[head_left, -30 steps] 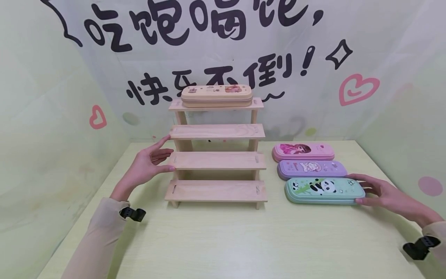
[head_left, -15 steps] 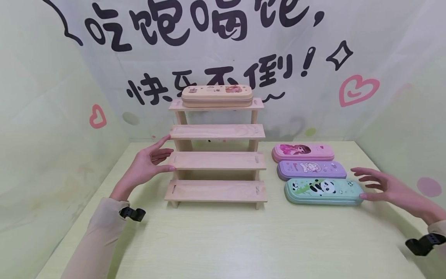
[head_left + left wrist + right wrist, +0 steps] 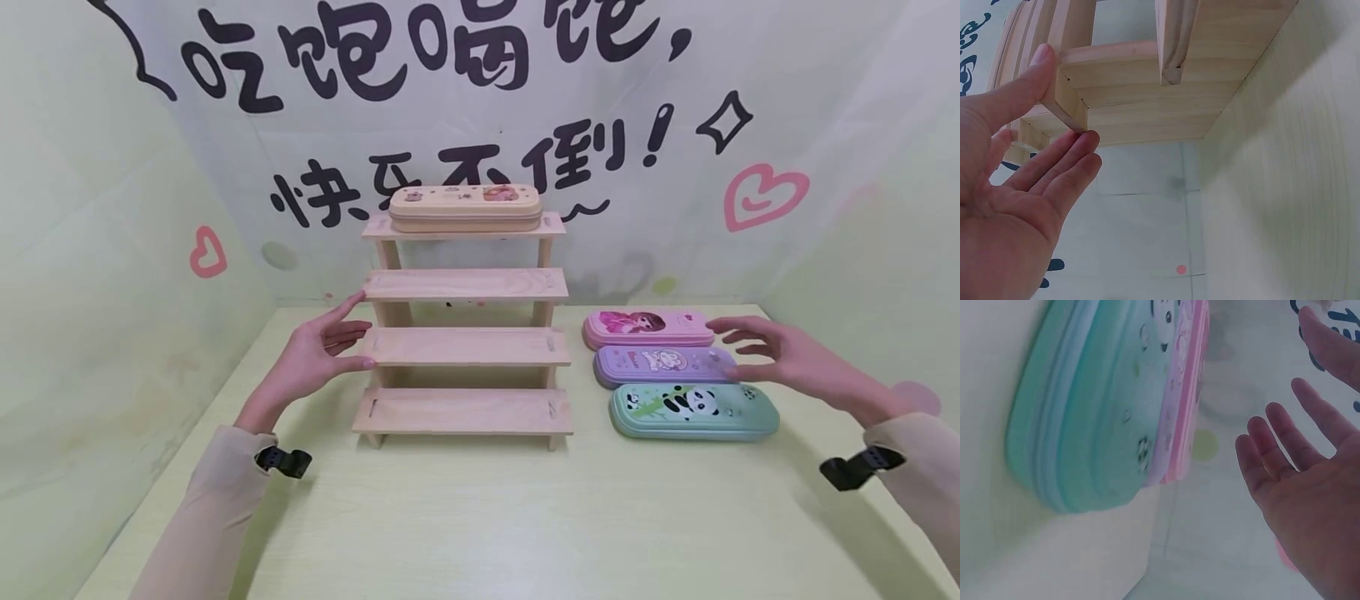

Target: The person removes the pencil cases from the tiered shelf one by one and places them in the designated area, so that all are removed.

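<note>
A wooden stepped display rack (image 3: 465,346) stands on the table. My left hand (image 3: 315,358) holds its left end, the thumb on a tier's front edge and fingertips against the board in the left wrist view. On the top tier lies a cream pencil case (image 3: 465,210). To the right, three pencil cases lie in a row: a pink one (image 3: 686,327) at the back, a purple one (image 3: 637,365) and a mint panda one (image 3: 645,412) in front. My right hand (image 3: 802,362), fingers spread and holding nothing, hovers over the right ends of the cases.
The pale table (image 3: 480,517) extends in front of the rack. Behind it hangs a white backdrop (image 3: 645,217) with black lettering, and pale side walls stand at left and right. Each wrist wears a black band (image 3: 283,461).
My right hand has left the mint case's right end and moved up, back and leftward over the purple and pink cases. The left hand stays on the rack.
</note>
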The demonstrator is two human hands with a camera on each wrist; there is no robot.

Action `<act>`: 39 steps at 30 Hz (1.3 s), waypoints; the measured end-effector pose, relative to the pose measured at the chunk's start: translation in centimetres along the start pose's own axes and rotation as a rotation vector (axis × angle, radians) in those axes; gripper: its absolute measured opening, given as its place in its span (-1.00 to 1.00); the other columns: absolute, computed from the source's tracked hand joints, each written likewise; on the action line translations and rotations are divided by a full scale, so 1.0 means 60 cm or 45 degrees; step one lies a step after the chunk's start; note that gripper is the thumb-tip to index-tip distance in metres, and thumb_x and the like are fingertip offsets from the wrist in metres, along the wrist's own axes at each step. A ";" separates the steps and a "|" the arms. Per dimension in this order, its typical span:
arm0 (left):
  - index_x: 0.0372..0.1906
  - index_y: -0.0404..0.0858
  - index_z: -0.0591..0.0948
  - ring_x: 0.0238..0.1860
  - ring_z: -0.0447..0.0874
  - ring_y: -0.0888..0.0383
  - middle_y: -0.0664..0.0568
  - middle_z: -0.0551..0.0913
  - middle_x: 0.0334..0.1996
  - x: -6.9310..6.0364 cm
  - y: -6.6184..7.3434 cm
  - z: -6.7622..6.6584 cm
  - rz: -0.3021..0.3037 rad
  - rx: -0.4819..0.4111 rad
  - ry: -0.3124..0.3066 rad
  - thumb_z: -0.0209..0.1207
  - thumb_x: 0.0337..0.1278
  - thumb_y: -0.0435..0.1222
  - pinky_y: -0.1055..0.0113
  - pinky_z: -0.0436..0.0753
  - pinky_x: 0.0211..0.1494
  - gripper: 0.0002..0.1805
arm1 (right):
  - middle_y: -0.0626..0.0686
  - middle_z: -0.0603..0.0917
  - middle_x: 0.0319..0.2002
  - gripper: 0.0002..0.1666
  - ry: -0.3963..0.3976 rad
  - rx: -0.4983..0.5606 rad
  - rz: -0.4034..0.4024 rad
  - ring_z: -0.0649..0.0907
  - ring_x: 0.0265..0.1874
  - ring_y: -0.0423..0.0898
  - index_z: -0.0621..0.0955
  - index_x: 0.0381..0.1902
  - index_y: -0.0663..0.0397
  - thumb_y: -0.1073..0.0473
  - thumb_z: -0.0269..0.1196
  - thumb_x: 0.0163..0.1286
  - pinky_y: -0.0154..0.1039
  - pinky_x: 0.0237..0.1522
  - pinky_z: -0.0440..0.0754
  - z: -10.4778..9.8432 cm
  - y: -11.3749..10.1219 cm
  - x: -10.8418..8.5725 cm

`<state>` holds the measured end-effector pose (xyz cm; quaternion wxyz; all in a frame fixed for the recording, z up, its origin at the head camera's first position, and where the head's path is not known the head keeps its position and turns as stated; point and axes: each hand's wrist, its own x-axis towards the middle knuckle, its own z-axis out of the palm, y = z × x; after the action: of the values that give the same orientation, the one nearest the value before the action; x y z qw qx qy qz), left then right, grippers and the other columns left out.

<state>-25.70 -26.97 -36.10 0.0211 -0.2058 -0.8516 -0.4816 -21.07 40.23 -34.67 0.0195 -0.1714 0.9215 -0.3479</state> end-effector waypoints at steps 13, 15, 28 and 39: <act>0.68 0.18 0.22 0.35 0.58 -0.17 -0.26 0.61 0.31 -0.003 -0.004 -0.006 -0.001 -0.007 0.004 0.56 0.10 -0.37 0.13 0.56 0.41 0.11 | 0.11 0.59 0.33 -0.24 -0.066 -0.009 -0.091 0.58 0.20 0.08 0.53 0.47 0.07 0.14 0.51 0.36 -0.43 0.10 0.60 0.034 -0.132 0.140; 0.68 0.17 0.22 0.34 0.58 -0.17 -0.26 0.61 0.31 -0.004 -0.004 -0.007 0.001 -0.007 0.005 0.56 0.10 -0.37 0.11 0.56 0.40 0.11 | 0.12 0.59 0.34 -0.26 -0.061 0.003 -0.115 0.57 0.21 0.09 0.53 0.46 0.08 0.15 0.51 0.36 -0.39 0.13 0.60 0.038 -0.151 0.162; 0.68 0.15 0.22 0.35 0.58 -0.17 -0.27 0.60 0.32 -0.001 -0.001 -0.004 -0.009 -0.011 -0.008 0.57 0.09 -0.36 0.16 0.56 0.40 0.12 | 0.17 0.48 0.42 -0.18 -0.001 0.147 -0.119 0.51 0.28 0.13 0.44 0.53 0.12 0.13 0.48 0.39 0.05 0.31 0.54 0.028 -0.248 0.274; 0.68 0.16 0.22 0.34 0.58 -0.16 -0.24 0.61 0.31 0.002 -0.001 -0.003 -0.009 -0.018 -0.007 0.57 0.08 -0.37 0.19 0.57 0.40 0.12 | 0.22 0.45 0.45 -0.09 0.034 0.215 -0.150 0.48 0.30 0.14 0.39 0.57 0.18 0.12 0.50 0.35 -0.06 0.35 0.51 0.026 -0.283 0.341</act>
<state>-25.83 -27.10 -36.03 0.0157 -0.2043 -0.8489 -0.4872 -34.93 20.64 -23.12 0.0009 -0.2185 0.8773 -0.4272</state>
